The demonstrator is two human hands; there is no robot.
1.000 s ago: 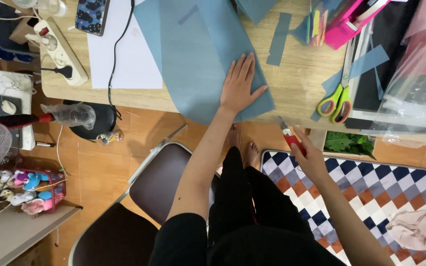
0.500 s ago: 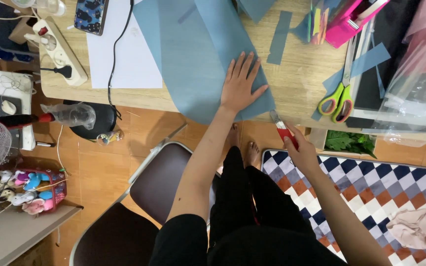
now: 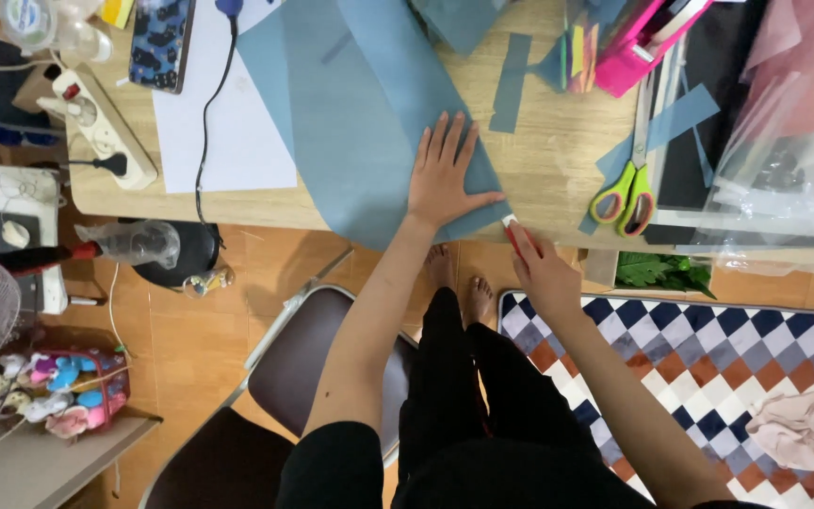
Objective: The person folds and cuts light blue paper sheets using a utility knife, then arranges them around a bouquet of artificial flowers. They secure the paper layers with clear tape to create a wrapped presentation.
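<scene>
The left hand (image 3: 445, 179) is lying open and flat, fingers spread, pressing down on the big blue paper sheet (image 3: 360, 104) that is draping over the near edge of the wooden table (image 3: 558, 170). The right hand (image 3: 539, 269) is closing around a small red utility knife (image 3: 517, 238), its pale tip sitting right at the near right corner of the sheet, just beside the left thumb. To my eye this is the cutting step: the sheet is being pinned in place while the blade is lining up at its edge, so the next move looks to call for a steady stroke along the paper with the left hand holding firm and its thumb kept out of the blade's path.

Around the work, green and yellow scissors (image 3: 626, 193) are lying to the right on the table, well apart from the hands, with thin blue paper strips (image 3: 511, 85) scattered farther back. A pink box of stationery (image 3: 643, 52) is standing at the far right. To the left, a white sheet (image 3: 228, 132) is sitting under a dark cable, with a phone (image 3: 157, 42) and a white power strip (image 3: 105, 123) beyond it. Below the table edge, the person's bare feet (image 3: 454, 283) are showing on the orange tile floor, beside a checkered mat (image 3: 756, 339) and a dark folding chair (image 3: 303, 368).
</scene>
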